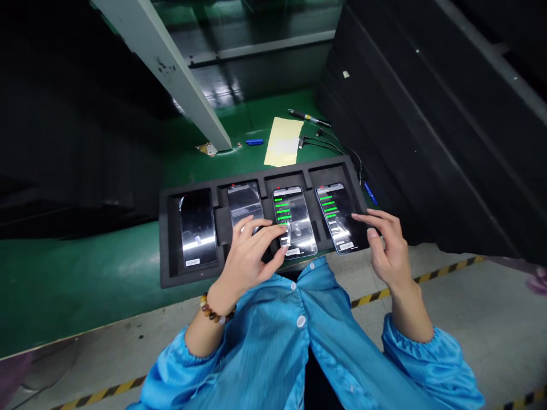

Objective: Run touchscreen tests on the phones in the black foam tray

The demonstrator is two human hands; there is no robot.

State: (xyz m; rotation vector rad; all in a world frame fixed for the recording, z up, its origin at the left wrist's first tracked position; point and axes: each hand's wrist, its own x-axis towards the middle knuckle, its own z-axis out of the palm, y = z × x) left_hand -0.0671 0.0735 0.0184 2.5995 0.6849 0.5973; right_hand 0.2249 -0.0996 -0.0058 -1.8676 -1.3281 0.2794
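A black foam tray (pixel 166 250) holds several smartphones in a row. My left hand (pixel 254 247), fingers spread, reaches over the lit phone (pixel 299 213) right of the middle, its fingertips at that screen. It partly covers the dark phone (pixel 244 199) beside it. My right hand (pixel 388 245) is open at the right edge of the rightmost lit phone (pixel 333 210), one fingertip on or just above its glass. Both lit screens show green lines of text. At the far left lies another phone (pixel 197 222), its screen dark with a white label at the bottom.
Behind the tray are a yellow paper (pixel 282 139), a pen (pixel 310 118), a blue cap (pixel 254 142) and black cables (pixel 327 145). A blue pen (pixel 370 193) lies at the tray's right. A metal post (pixel 179 80) rises from the green table (pixel 85 279). Black curtains (pixel 440 131) hang at right.
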